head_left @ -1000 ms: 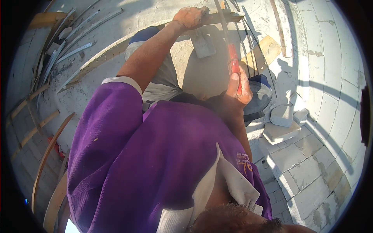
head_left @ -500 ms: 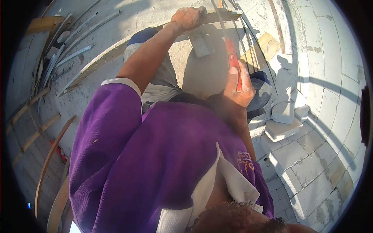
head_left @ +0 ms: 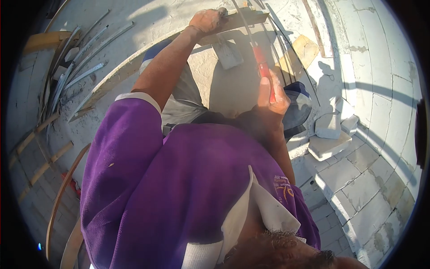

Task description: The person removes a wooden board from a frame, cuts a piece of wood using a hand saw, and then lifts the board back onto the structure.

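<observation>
My left hand point(head_left: 208, 20) is closed over a long wooden board point(head_left: 121, 69), close to the board's right end. The board slants across the upper part of the view, past my bent leg. In my right hand point(head_left: 274, 95) is a red-handled tool point(head_left: 260, 60) with a long, thin blade. My fingers wrap round the handle, thumb on top. The blade points away from me and crosses the board to the right of my left hand. Its far end leaves the top of the view, so the exact kind of tool is unclear.
A pale block point(head_left: 228, 54) lies below the board, and a yellowish slab point(head_left: 304, 51) lies to the right. Broken white blocks point(head_left: 329, 145) are piled beside my right knee. Metal strips point(head_left: 89, 69) and curved wooden strips point(head_left: 67, 188) lie at left. A block wall point(head_left: 376, 67) stands at right.
The whole view has shifted slightly; both hands, the board and the tool appear a little farther left. Both grips are the same.
</observation>
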`<control>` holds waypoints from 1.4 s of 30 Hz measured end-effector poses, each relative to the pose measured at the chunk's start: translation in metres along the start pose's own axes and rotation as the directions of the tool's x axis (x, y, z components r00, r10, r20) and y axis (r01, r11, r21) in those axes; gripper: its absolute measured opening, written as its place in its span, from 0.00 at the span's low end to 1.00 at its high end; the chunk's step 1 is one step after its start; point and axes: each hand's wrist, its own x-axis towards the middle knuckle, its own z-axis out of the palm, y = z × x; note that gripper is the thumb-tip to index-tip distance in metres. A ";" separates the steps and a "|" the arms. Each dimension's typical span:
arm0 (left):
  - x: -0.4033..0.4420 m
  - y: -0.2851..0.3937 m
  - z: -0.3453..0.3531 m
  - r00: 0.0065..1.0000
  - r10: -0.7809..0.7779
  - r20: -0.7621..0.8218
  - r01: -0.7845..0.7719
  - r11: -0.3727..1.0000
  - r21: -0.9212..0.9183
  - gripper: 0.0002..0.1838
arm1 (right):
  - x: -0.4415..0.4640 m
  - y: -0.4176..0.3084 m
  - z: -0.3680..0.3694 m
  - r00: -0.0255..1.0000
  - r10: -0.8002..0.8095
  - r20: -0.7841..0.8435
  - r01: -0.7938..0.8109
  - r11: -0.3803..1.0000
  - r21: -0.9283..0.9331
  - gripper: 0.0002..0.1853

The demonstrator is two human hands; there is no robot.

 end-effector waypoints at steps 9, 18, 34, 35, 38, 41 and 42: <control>-0.011 0.014 0.001 0.997 -0.065 0.048 0.064 0.998 0.024 0.25 | 0.026 -0.007 0.026 0.999 -0.043 -0.023 0.044 0.999 0.020 0.16; -0.007 0.011 0.000 0.999 -0.051 0.009 0.051 0.998 0.021 0.26 | -0.011 -0.004 0.003 0.998 0.011 -0.061 -0.008 0.999 0.040 0.14; 0.010 -0.002 -0.003 0.997 -0.072 -0.031 0.073 0.996 0.045 0.28 | 0.025 -0.016 -0.002 0.997 0.066 -0.039 -0.066 0.998 0.006 0.14; 0.012 -0.003 -0.004 0.998 -0.061 -0.029 0.062 0.997 0.040 0.28 | 0.030 -0.016 -0.004 0.994 0.097 -0.054 -0.094 0.994 0.063 0.14; 0.012 0.002 -0.003 0.996 -0.067 0.059 0.062 0.995 0.083 0.29 | 0.007 -0.001 -0.010 0.995 0.082 -0.062 -0.077 0.994 0.084 0.15; 0.010 0.004 -0.008 0.994 -0.102 0.045 0.099 0.992 0.072 0.27 | -0.030 -0.005 -0.018 1.000 0.007 -0.018 -0.007 1.000 -0.030 0.16; 0.006 0.008 -0.008 0.993 -0.106 0.045 0.103 0.992 0.076 0.27 | -0.026 -0.004 -0.015 1.000 0.007 -0.015 -0.007 1.000 -0.025 0.16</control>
